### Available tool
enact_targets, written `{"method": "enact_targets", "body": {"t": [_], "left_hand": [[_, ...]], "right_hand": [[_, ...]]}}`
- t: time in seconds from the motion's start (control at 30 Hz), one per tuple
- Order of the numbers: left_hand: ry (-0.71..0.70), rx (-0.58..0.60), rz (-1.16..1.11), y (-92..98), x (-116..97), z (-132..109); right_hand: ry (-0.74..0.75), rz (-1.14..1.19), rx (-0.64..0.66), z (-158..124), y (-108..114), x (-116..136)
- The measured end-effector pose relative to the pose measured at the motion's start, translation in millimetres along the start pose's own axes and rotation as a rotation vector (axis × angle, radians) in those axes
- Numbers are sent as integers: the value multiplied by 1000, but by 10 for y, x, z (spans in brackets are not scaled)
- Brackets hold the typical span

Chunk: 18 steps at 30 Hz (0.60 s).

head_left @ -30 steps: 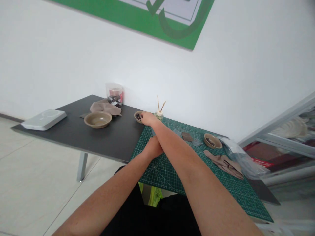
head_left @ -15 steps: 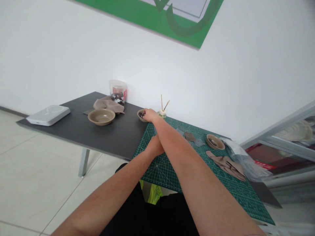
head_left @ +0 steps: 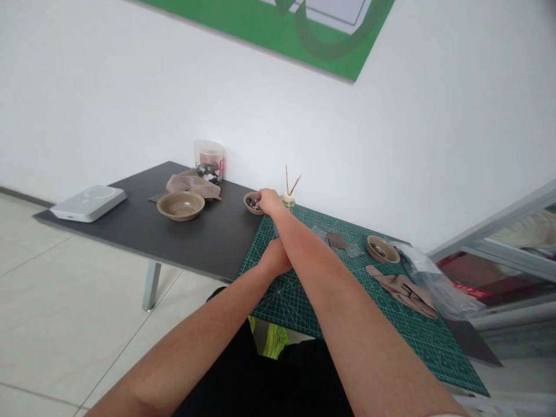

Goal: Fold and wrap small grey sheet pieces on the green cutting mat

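Observation:
My right hand (head_left: 269, 201) reaches across my left arm to a small tan bowl (head_left: 247, 207) of dark and pale small pieces. Its fingers are pinched together at the bowl's right rim; whatever lies between them is too small to name. Below, my left hand (head_left: 275, 258) rests over the green cutting mat (head_left: 299, 313) with curled fingers, partly covered by my right forearm. What it holds, if anything, is hidden. A bit of greyish clear material shows just beyond the left hand. Clear plastic pieces (head_left: 354, 251) and a brown square (head_left: 336, 240) lie on the mat.
Leftward on the dark table are a larger tan bowl (head_left: 180, 207), brown cloth (head_left: 191, 184), a clear tub (head_left: 209, 162) and a white scale (head_left: 89, 204). A bottle with sticks (head_left: 288, 201) stands by the wall. Rightward are another bowl (head_left: 382, 249), cloth (head_left: 406, 291) and a plastic bag (head_left: 434, 284).
My right hand has lifted and shifted slightly toward the small bowl's right rim, so more of the pieces show. My left hand stays nearly in place.

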<state>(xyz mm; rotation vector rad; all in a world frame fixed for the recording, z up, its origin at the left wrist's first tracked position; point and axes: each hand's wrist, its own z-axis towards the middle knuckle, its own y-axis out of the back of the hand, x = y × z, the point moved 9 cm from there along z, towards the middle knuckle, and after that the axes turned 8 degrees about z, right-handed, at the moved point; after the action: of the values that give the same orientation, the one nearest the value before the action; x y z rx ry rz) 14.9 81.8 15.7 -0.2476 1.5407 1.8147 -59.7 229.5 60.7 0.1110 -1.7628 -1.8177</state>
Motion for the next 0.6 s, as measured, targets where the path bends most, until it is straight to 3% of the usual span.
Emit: {"method": "enact_targets", "body": {"t": [0.13,0.27,0.43,0.6], "left_hand": [[2,-26,31,77,-64,-13],[29,-87,19,178,-97,-46],[142,-196,-3,305,-20,-62],[183,-343,-150,422,84,-75]], "right_hand": [[-7,55,-71,-78,151,-51],[17,349,-193,-301,385,-109],[4,884,-268,-788,618,-323],[3,985,-393,-1408,829,-673]]}}
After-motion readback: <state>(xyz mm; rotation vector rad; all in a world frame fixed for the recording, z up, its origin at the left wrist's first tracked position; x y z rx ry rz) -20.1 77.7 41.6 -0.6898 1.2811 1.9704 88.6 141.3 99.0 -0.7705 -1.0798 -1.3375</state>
